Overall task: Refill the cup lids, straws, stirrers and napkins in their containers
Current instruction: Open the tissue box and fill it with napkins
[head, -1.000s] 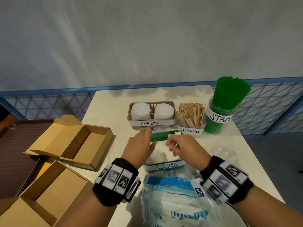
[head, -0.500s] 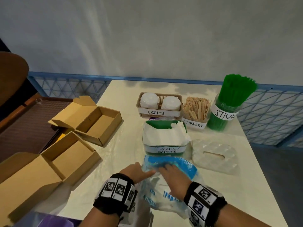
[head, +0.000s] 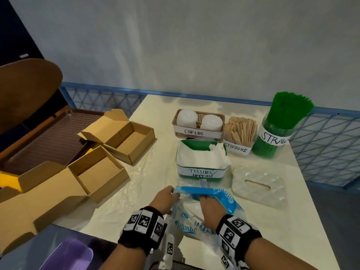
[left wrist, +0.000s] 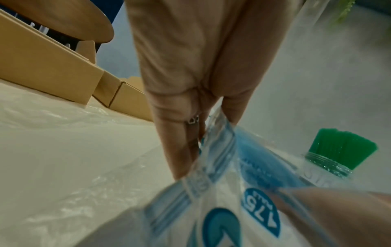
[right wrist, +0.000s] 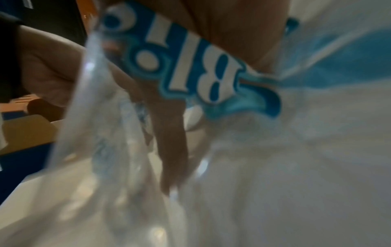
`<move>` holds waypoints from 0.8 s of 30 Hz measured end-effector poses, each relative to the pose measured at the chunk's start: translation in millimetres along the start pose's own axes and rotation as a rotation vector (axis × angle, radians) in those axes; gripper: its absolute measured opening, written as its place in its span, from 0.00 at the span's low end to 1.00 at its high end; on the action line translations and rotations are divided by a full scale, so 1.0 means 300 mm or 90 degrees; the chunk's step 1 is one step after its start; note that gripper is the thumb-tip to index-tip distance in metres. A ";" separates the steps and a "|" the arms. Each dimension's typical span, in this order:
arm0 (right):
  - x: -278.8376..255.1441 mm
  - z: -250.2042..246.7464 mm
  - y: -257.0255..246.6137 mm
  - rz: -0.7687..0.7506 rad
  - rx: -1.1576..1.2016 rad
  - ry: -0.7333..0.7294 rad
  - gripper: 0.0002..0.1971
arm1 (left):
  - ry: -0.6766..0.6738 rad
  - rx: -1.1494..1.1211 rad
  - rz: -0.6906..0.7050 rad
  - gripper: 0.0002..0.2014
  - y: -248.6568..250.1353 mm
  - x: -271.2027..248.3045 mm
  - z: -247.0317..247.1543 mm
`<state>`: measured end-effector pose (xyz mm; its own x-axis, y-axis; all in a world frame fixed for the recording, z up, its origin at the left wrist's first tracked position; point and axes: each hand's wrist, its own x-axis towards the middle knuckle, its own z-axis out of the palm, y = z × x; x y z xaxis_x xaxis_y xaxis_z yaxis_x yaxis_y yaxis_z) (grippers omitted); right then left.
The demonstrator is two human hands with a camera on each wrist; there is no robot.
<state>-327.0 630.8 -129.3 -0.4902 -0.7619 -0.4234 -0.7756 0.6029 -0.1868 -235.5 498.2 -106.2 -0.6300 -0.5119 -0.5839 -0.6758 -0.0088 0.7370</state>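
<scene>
A blue-and-white plastic napkin pack (head: 218, 193) lies at the table's near edge, in front of the green container (head: 200, 173) labelled tissues/napkins, which is piled with white napkins. My left hand (head: 171, 193) pinches the left edge of the pack's mouth (left wrist: 213, 138) between thumb and fingers. My right hand (head: 209, 204) is pushed into the opening, its fingers (right wrist: 172, 150) stretched out inside the pack (right wrist: 190, 66); the view is blurred and no napkin shows between them. Behind stand the cup lids basket (head: 196, 131), stirrers box (head: 240, 133) and straws jar (head: 276, 133).
A clear plastic lid with a slot (head: 259, 185) lies right of the napkin container. Open cardboard boxes (head: 120, 137) (head: 97, 172) sit on the table's left side over a sheet of clear plastic. A brown chair (head: 29, 90) stands further left. A purple object (head: 68, 256) lies below the near edge.
Both hands drew back from the napkin container to the pack near me. The left hand took the pack's mouth edge and the right hand went inside it.
</scene>
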 end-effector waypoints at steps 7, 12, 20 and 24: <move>-0.001 -0.037 0.041 -0.018 0.085 -0.044 0.27 | 0.017 -0.068 0.021 0.06 0.008 0.002 0.014; -0.026 -0.105 0.069 -0.132 0.208 0.024 0.20 | 0.104 0.079 0.103 0.04 0.007 0.013 0.000; -0.050 -0.257 0.158 -0.058 0.694 0.218 0.21 | 0.217 0.182 0.201 0.08 -0.017 0.025 -0.031; -0.027 -0.308 0.179 -0.023 0.861 0.300 0.19 | 0.208 0.208 0.219 0.07 -0.001 0.032 -0.035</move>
<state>-401.4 647.4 -54.1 -0.7699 -0.6265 -0.1215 0.0456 0.1359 -0.9897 -237.2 484.2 -108.5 -0.7184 -0.6781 -0.1551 -0.5688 0.4443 0.6921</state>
